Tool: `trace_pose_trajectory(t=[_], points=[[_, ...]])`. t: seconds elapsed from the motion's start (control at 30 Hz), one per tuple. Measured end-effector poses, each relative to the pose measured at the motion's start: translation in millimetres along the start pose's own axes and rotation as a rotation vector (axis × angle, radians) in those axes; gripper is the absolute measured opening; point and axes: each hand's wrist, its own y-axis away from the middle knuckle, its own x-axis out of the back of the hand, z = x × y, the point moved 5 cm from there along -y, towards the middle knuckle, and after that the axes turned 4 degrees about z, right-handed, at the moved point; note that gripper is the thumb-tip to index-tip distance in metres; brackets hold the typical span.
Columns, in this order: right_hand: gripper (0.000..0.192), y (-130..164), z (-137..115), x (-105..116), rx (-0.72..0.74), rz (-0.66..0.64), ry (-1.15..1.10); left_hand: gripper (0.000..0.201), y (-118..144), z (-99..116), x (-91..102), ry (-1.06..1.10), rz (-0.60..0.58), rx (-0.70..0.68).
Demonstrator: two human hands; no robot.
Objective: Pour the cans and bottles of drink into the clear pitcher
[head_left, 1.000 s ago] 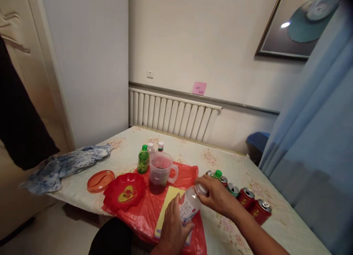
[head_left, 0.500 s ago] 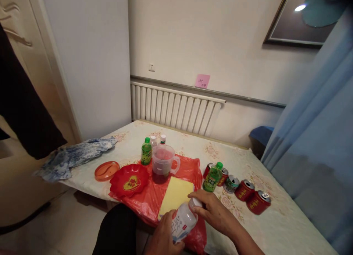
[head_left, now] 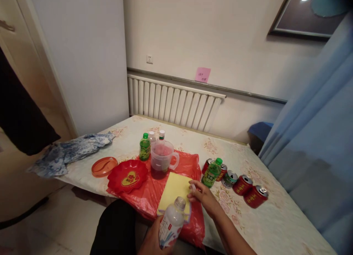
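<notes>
At lower centre of view, the left hand [head_left: 153,234] is gripping the bottle [head_left: 172,223], closed round it, and the right hand [head_left: 204,197] is pinching the cap [head_left: 193,187], so uncapping is looking complete, cap not yet set down.

1. A framed picture [head_left: 302,16] hangs on the wall [head_left: 220,34], upper right.
2. A blue curtain [head_left: 317,137] hangs at the far right.
3. A pink note [head_left: 203,75] with handwriting sits by a grey pipe [head_left: 248,94].
4. A white radiator [head_left: 176,104] stands below the pipe.
5. A socket [head_left: 149,59] sits above it.
6. A crumpled blue-and-white cloth [head_left: 73,152] lies at the floral tablecloth's [head_left: 190,141] left end.
</notes>
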Motion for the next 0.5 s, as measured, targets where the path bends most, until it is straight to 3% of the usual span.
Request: trace_pose_trajectory(t=[0.1, 0.2, 0.37, 0.5], points=[[0.036, -19, 44, -5, -0.208, 0.146, -0.104, 0.069, 1, -4, 2.3, 0.065, -0.064, 0.034], [0.028, -35, 68, -17, -0.26, 0.2, -0.126, 0.07, 2, -5, 6.7, 0.095, -0.068, 0.056], [0.023, -57, 77, -30, -0.278, 0.222, -0.08, 0.07, 1, -8, 14.4, 0.098, -0.061, 0.066], [0.027, -64, 77, -28, -0.263, 0.23, 0.09, 0.07, -1, -12, 18.5, 0.11, -0.049, 0.091]])
